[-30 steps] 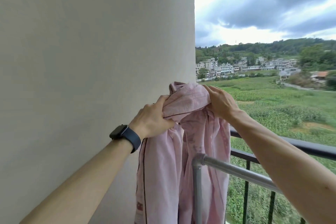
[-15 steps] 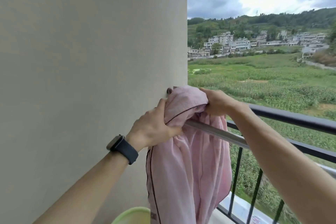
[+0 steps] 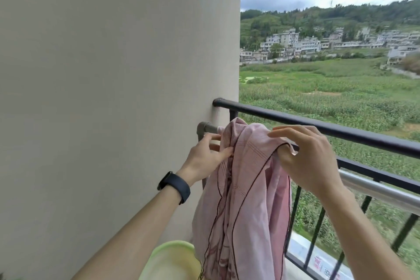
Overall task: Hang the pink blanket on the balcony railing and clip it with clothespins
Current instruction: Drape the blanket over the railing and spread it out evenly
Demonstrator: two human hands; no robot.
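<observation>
At the near bottom edge, a light green basin (image 3: 172,259) sits below the hanging cloth. Above it, the pink blanket (image 3: 245,200) now lies draped over the silver rail (image 3: 381,193), bunched into a narrow hanging mass beside the wall (image 3: 113,98); one second ago it was held up above the rail end, clear of the bar. By judgement, the hanging step is largely done, but the cloth is not spread along the rail, and no clothespins are visible.

Grip state:
- The left hand (image 3: 204,157), with a dark wristband (image 3: 175,186) on its wrist, has loosened from a full grasp. Its fingers are extended and slightly spread, with the fingertips touching the bunched left edge of the blanket just below the rail elbow.
- The right hand (image 3: 309,154) pinches a fold of the blanket's top edge between thumb and forefinger at the rail, with the remaining fingers arched loosely over it.

Beyond the silver rail, the black balcony railing (image 3: 341,127) runs parallel, not touched by the blanket as far as can be seen. Fields and buildings lie far behind.
</observation>
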